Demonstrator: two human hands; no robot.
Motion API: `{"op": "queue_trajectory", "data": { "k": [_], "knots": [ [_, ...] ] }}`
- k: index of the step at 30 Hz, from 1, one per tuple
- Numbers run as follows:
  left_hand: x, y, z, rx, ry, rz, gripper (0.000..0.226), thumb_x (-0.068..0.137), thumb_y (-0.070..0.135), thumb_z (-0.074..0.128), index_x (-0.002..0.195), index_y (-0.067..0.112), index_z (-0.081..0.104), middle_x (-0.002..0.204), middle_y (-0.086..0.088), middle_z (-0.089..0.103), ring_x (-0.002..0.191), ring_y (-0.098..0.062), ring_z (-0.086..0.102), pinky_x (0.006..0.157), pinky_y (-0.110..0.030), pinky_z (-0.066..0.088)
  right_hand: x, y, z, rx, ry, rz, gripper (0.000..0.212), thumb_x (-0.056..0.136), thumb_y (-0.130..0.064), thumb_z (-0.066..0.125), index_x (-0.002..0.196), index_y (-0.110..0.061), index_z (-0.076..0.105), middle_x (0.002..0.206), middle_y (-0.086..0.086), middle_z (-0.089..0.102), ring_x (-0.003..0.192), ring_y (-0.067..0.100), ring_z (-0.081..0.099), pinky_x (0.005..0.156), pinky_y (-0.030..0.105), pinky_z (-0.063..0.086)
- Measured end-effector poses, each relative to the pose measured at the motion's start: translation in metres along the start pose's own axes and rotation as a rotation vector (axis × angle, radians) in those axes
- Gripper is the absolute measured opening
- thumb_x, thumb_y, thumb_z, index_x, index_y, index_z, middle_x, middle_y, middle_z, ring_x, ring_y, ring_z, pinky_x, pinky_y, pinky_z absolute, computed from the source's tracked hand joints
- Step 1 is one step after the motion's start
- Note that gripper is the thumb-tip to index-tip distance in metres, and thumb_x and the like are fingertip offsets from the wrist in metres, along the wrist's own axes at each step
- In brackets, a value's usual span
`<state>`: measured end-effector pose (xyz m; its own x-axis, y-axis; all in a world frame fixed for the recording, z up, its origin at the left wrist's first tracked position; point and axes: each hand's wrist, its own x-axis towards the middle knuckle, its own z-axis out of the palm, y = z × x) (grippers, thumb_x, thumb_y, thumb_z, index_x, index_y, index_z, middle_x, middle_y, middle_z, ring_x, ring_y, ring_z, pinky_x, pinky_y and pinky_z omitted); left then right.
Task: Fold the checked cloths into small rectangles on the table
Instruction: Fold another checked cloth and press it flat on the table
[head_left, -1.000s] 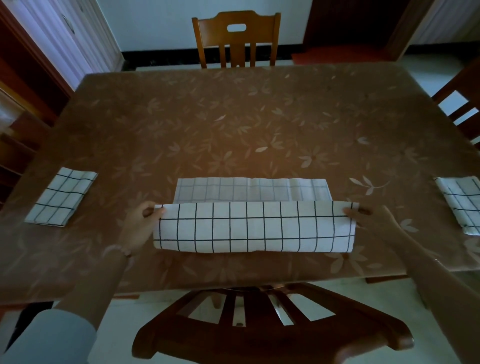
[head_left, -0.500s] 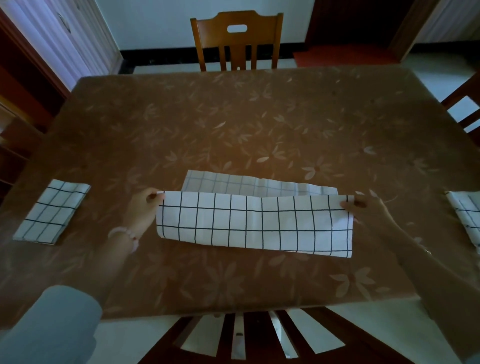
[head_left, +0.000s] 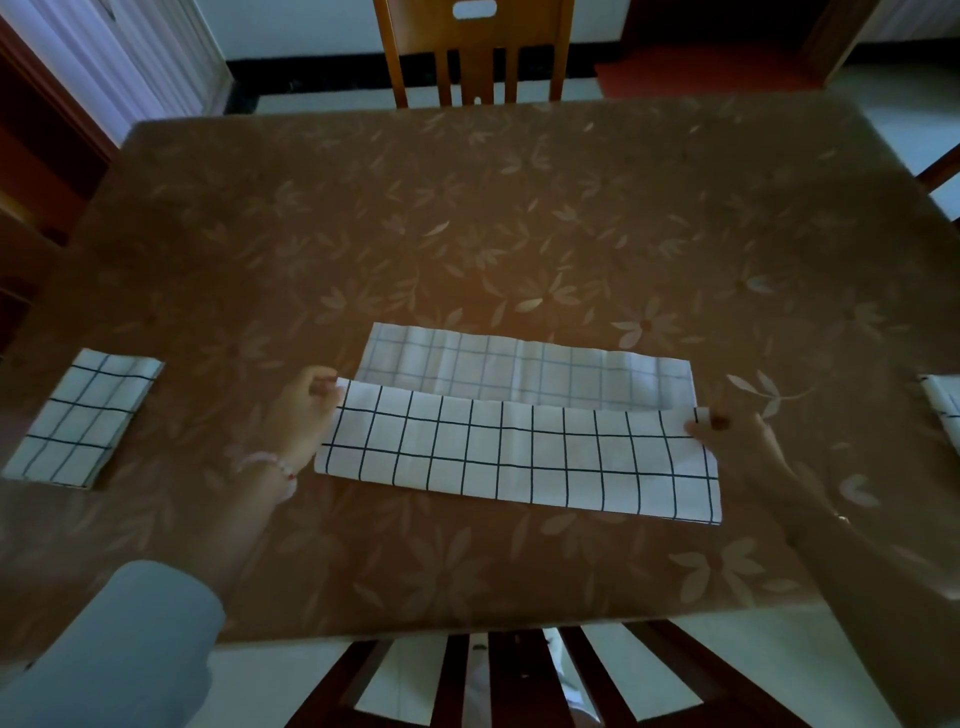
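Note:
A white checked cloth (head_left: 519, 452) lies across the near middle of the brown table (head_left: 467, 234). Its near half is folded over towards the far side, and a strip of the lower layer shows beyond the folded edge. My left hand (head_left: 306, 415) pinches the left corner of that folded edge. My right hand (head_left: 732, 434) pinches the right corner. A folded checked cloth (head_left: 78, 415) rests at the table's left edge. Another folded cloth (head_left: 943, 408) sits at the right edge, partly out of frame.
A wooden chair (head_left: 475, 57) stands at the table's far side. A dark chair back (head_left: 519, 675) is under the near edge. Another chair (head_left: 940, 171) shows at the far right. The tablecloth has a pale flower print.
Both hands have carried the folded edge of the cloth a little farther across the table. The view has tilted, so the whole cloth sits higher from the near edge.

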<state>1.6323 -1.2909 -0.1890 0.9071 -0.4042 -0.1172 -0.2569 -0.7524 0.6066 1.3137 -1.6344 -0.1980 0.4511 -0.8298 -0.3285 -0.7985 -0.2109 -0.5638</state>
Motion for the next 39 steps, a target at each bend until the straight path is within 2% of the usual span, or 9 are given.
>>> {"op": "queue_trajectory", "data": {
  "k": [4, 7, 10, 13, 16, 18, 20, 27, 39],
  "knots": [
    [-0.019, 0.003, 0.006, 0.201, 0.065, 0.174, 0.03, 0.093, 0.027, 0.053, 0.122, 0.02, 0.053, 0.112, -0.001, 0.061, 0.084, -0.018, 0.06, 0.071, -0.034, 0.05, -0.011, 0.009, 0.004, -0.08, 0.032, 0.046, 0.031, 0.086, -0.015, 0.061, 0.059, -0.004, 0.049, 0.057, 0.011, 0.054, 0.053, 0.023, 0.05, 0.052, 0.028, 0.035],
    [-0.048, 0.018, 0.02, 0.235, -0.058, 0.429, 0.03, 0.088, 0.012, 0.061, 0.118, 0.011, 0.059, 0.117, -0.007, 0.06, 0.099, -0.026, 0.06, 0.085, -0.034, 0.046, -0.019, 0.008, 0.005, -0.12, 0.043, 0.091, 0.028, 0.087, -0.019, 0.06, 0.062, -0.009, 0.054, 0.062, 0.011, 0.058, 0.063, 0.028, 0.056, 0.056, 0.029, 0.038],
    [-0.079, 0.032, 0.037, 0.331, -0.212, 0.641, 0.037, 0.085, 0.023, 0.064, 0.121, 0.014, 0.059, 0.122, -0.001, 0.059, 0.117, -0.02, 0.053, 0.1, -0.035, 0.038, -0.028, 0.003, 0.007, -0.216, 0.088, 0.044, 0.014, 0.085, -0.018, 0.061, 0.093, -0.006, 0.06, 0.093, 0.013, 0.059, 0.087, 0.033, 0.056, 0.073, 0.037, 0.043],
    [-0.101, 0.045, 0.05, 0.334, -0.251, 0.653, 0.034, 0.087, 0.028, 0.061, 0.119, 0.017, 0.059, 0.116, 0.003, 0.058, 0.11, -0.014, 0.053, 0.097, -0.031, 0.042, -0.033, -0.003, 0.01, -0.293, 0.14, -0.136, 0.036, 0.084, -0.013, 0.062, 0.119, -0.011, 0.054, 0.121, 0.014, 0.051, 0.114, 0.036, 0.046, 0.09, 0.043, 0.042],
    [-0.123, 0.065, 0.059, -0.043, -0.217, 0.166, 0.013, 0.089, 0.021, 0.059, 0.1, 0.015, 0.061, 0.097, 0.003, 0.061, 0.088, -0.008, 0.056, 0.076, -0.02, 0.047, -0.03, -0.012, 0.013, -0.332, 0.203, -0.271, 0.035, 0.083, -0.011, 0.062, 0.117, -0.013, 0.056, 0.124, 0.011, 0.053, 0.117, 0.034, 0.045, 0.092, 0.047, 0.043],
    [-0.132, 0.08, 0.065, -0.431, -0.359, -0.367, 0.006, 0.089, 0.018, 0.059, 0.092, 0.013, 0.06, 0.096, -0.004, 0.063, 0.086, -0.012, 0.059, 0.077, -0.027, 0.05, -0.026, -0.02, 0.014, -0.292, 0.196, -0.265, 0.034, 0.084, -0.01, 0.062, 0.118, -0.012, 0.058, 0.122, 0.011, 0.055, 0.117, 0.033, 0.046, 0.093, 0.046, 0.042],
    [-0.133, 0.086, 0.072, -0.694, -0.418, -0.659, 0.003, 0.089, 0.013, 0.06, 0.087, 0.011, 0.06, 0.096, -0.009, 0.065, 0.089, -0.018, 0.061, 0.081, -0.033, 0.051, -0.023, -0.03, 0.016, -0.241, 0.144, -0.254, 0.035, 0.085, -0.009, 0.059, 0.12, -0.011, 0.057, 0.123, 0.011, 0.056, 0.119, 0.032, 0.045, 0.097, 0.042, 0.039],
    [-0.121, 0.086, 0.086, -0.84, -0.293, -0.769, 0.005, 0.089, 0.007, 0.059, 0.085, 0.006, 0.063, 0.093, -0.008, 0.066, 0.086, -0.016, 0.061, 0.069, -0.031, 0.054, -0.002, -0.052, 0.031, -0.255, -0.047, -0.325, 0.043, 0.086, -0.01, 0.057, 0.129, -0.015, 0.054, 0.129, 0.009, 0.056, 0.119, 0.029, 0.045, 0.095, 0.039, 0.042],
    [-0.102, 0.088, 0.102, -0.817, -0.123, -0.843, 0.035, 0.086, 0.004, 0.063, 0.117, -0.005, 0.05, 0.086, -0.012, 0.061, 0.065, -0.015, 0.061, 0.045, -0.023, 0.053, 0.054, -0.084, 0.049, -0.329, -0.127, -0.38, 0.062, 0.087, -0.011, 0.052, 0.142, -0.035, 0.035, 0.137, 0.005, 0.049, 0.124, 0.032, 0.038, 0.103, 0.041, 0.035]
  ]
}}
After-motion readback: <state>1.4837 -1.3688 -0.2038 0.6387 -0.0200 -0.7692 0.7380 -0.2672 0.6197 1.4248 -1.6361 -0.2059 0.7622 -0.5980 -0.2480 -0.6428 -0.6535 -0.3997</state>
